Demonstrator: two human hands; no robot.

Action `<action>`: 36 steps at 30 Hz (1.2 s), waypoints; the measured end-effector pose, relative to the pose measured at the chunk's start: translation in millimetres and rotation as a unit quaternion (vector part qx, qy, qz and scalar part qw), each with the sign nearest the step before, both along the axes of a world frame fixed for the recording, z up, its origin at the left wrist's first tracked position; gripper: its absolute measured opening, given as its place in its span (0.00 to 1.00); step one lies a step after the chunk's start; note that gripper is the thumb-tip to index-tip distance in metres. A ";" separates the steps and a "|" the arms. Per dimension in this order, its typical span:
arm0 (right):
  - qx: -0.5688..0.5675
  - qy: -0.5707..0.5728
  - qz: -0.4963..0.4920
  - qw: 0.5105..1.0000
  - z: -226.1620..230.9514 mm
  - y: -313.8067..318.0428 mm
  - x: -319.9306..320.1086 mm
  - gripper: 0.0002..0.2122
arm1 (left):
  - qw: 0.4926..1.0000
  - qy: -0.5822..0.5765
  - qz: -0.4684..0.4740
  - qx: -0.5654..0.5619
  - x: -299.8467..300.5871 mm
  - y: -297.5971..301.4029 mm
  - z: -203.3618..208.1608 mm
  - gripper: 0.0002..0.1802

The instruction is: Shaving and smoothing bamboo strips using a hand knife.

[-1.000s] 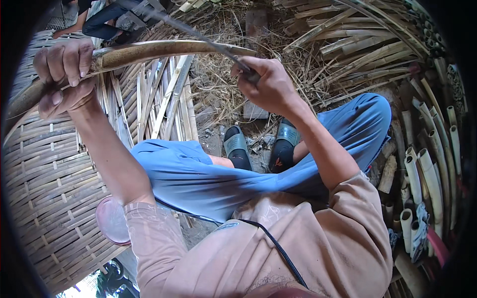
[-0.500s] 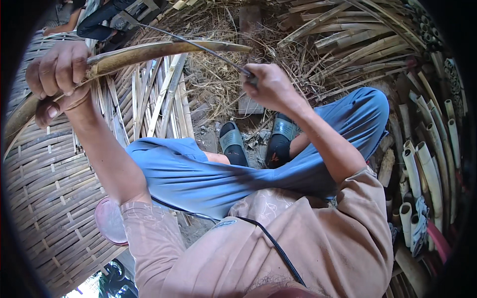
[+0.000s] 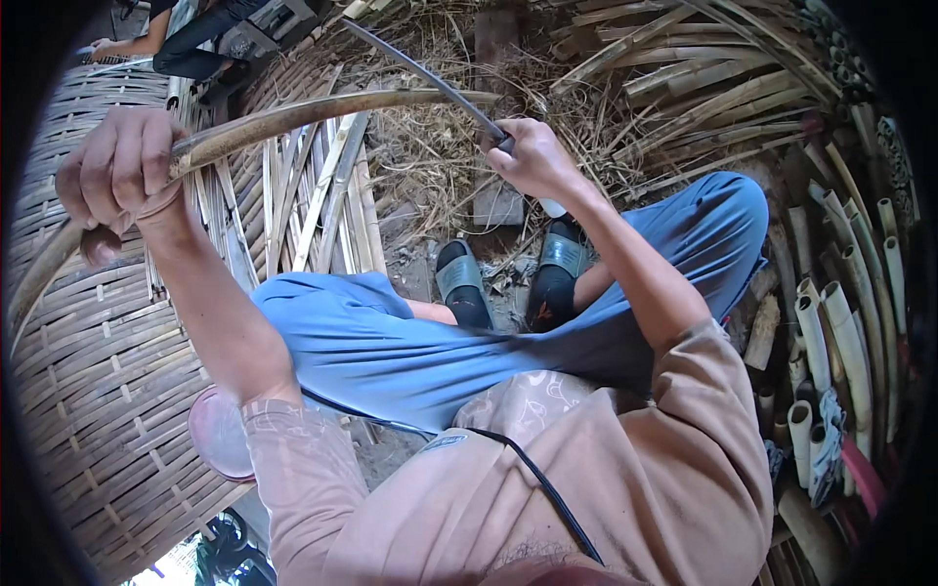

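My left hand [image 3: 119, 171] is wrapped round a long bamboo piece [image 3: 283, 119] at the upper left. One end of the bamboo runs off past the left rim, and the other tapers to a tip in front of my right hand. In my right hand [image 3: 532, 158] is the dark handle of a long-bladed knife [image 3: 415, 66]. Its blade slants up and to the left, crossing the bamboo close to the tip. Whether the edge touches the bamboo I cannot tell.
A woven bamboo mat [image 3: 107, 391] spreads on the left, with split bamboo strips [image 3: 327, 195] lying on it. Shavings [image 3: 420, 166] litter the ground ahead of my sandalled feet. Bamboo lengths [image 3: 845, 332] crowd the right side. Another person's legs [image 3: 200, 44] show at the far left.
The knife blade has swung to a steeper slant, its tip moving right and slightly nearer. My right hand has shifted slightly right. The bamboo is still in my left hand, its tip slightly lower.
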State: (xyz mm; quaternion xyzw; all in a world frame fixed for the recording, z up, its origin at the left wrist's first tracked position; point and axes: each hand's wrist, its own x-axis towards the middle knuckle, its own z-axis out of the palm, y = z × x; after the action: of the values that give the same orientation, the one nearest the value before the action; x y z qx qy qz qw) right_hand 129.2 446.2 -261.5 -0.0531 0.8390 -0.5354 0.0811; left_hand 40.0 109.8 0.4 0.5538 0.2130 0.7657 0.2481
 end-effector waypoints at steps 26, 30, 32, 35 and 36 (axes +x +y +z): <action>0.108 0.144 -0.041 0.983 -126.5 -30.6 -43.0 0.12 | 0.928 -0.101 0.357 -0.042 -28.6 -89.5 -8.6 0.19; 0.200 -0.029 -0.076 0.976 -142.1 -54.6 -50.8 0.15 | 0.913 -0.083 0.390 -0.080 -34.4 -109.5 -8.1 0.15; 0.190 -0.044 -0.088 0.977 -140.4 -62.2 -55.7 0.16 | 0.911 -0.053 0.401 -0.081 -33.4 -118.3 -13.2 0.14; 0.174 -0.082 -0.091 0.977 -129.7 -71.6 -53.7 0.15 | 0.918 -0.051 0.384 -0.082 -32.3 -126.2 -20.3 0.14; 0.121 -0.017 -0.084 0.989 -124.5 -76.7 -50.3 0.14 | 0.908 -0.072 0.408 -0.059 -32.0 -127.1 -20.9 0.14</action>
State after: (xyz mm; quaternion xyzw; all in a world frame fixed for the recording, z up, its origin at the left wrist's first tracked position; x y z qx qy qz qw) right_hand 78.9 369.5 -386.0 0.0368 0.8974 -0.4361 0.0562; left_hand 8.0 -17.3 -20.6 0.3465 0.4467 0.8239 -0.0388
